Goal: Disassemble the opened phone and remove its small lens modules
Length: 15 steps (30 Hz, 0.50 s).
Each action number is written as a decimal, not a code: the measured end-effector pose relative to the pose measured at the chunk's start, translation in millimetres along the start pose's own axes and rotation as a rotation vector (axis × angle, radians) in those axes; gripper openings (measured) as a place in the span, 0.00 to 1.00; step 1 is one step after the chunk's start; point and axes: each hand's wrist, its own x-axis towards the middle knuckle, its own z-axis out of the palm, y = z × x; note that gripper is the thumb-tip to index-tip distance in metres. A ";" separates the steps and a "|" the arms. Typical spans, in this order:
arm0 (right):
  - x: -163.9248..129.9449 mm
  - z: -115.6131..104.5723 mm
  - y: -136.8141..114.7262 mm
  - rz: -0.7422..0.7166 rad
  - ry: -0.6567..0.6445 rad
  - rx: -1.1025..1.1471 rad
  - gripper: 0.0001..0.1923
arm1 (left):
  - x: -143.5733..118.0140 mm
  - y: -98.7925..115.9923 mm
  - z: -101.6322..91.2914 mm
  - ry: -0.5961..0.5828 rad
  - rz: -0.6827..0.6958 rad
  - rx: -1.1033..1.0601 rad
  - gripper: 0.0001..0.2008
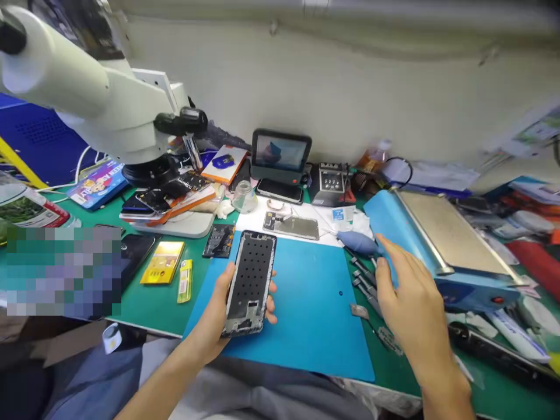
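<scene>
My left hand [219,309] is closed round a black phone frame [251,271], held tilted over the blue work mat [306,315]. Rows of dark dots cover the frame's inner face, and its edges look whitish and worn. Off to the right, my right hand [406,303] has its fingers stretched out, with nothing visible in them. Its fingertips are close to a grey-blue rubber air blower [356,242]; whether they touch it I cannot tell. Several screwdrivers [365,283] lie just left of that hand. A detached phone screen [293,226] rests on white paper behind the mat.
A white microscope [100,111] overhangs the left side. At right stands a blue machine with a metal plate [455,227]. A small display [281,153] leans at the back. A phone battery [219,240], a yellow box [163,262] and razor blades [389,340] lie around the mat.
</scene>
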 end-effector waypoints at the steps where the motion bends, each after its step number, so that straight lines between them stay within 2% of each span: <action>1: -14.1 -4.9 -9.5 0.016 0.002 0.029 0.22 | 0.5 -0.3 -1.7 0.018 0.000 -0.008 0.39; 4: -53.0 -18.5 -30.1 0.069 0.008 0.086 0.16 | 0.5 -0.8 -4.9 0.051 -0.010 -0.015 0.39; 7: -79.6 -25.1 -29.7 0.074 -0.026 0.098 0.15 | -1.6 -2.0 -4.6 0.042 -0.026 -0.013 0.39; 10: -93.1 -26.9 -16.7 0.045 -0.036 0.106 0.16 | -1.8 -4.3 -3.2 0.015 -0.030 -0.016 0.38; 12: -97.0 -26.5 -14.9 0.043 0.013 0.108 0.17 | 0.0 -5.8 -2.0 -0.003 -0.024 -0.025 0.37; 15: -99.2 -22.8 -38.4 0.142 0.080 0.172 0.17 | 4.0 -7.0 -0.5 -0.016 -0.012 -0.043 0.37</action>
